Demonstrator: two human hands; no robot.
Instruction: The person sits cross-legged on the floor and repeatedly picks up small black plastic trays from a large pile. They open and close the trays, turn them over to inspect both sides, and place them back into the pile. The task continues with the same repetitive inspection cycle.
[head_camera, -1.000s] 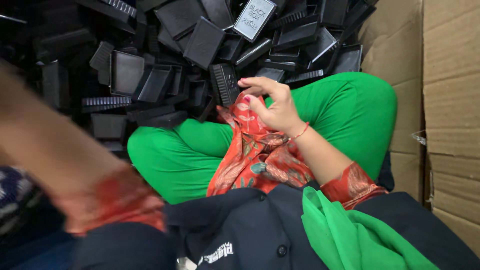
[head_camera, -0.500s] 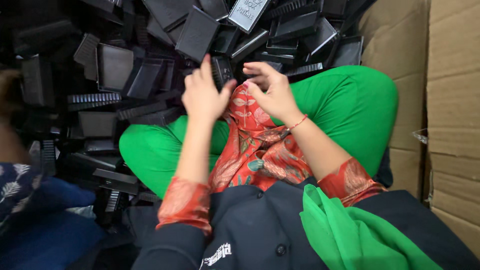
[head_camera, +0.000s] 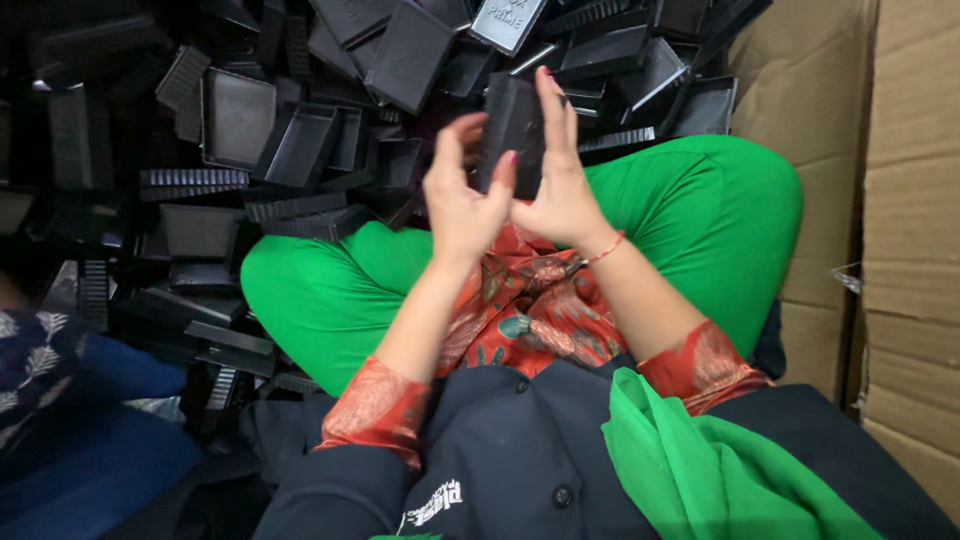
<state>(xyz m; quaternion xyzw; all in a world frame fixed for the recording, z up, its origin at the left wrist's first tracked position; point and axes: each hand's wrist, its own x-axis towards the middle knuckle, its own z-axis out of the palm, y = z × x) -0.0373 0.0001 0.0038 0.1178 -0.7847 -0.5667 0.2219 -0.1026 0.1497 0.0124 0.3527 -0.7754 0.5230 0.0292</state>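
I sit cross-legged in green trousers (head_camera: 700, 210) with both hands raised over my lap. My right hand (head_camera: 560, 170) holds a black plastic box-shaped part (head_camera: 512, 125) upright, fingers stretched along its right side. My left hand (head_camera: 462, 195) grips the same part from the left, thumb pressed against its lower edge. A thin red band circles my right wrist. In front of my knees lies a large heap of similar black plastic trays and ribbed pieces (head_camera: 240, 120).
Brown cardboard walls (head_camera: 900, 200) stand at the right. One grey lid with printing (head_camera: 508, 20) lies at the top of the heap. Another person's dark blue patterned clothing (head_camera: 50, 400) shows at the lower left. A green scarf (head_camera: 700, 470) hangs over my dark jacket.
My left arm swung in from the left and joined the right hand on the black part. Both hands have lifted the part higher, off my lap.
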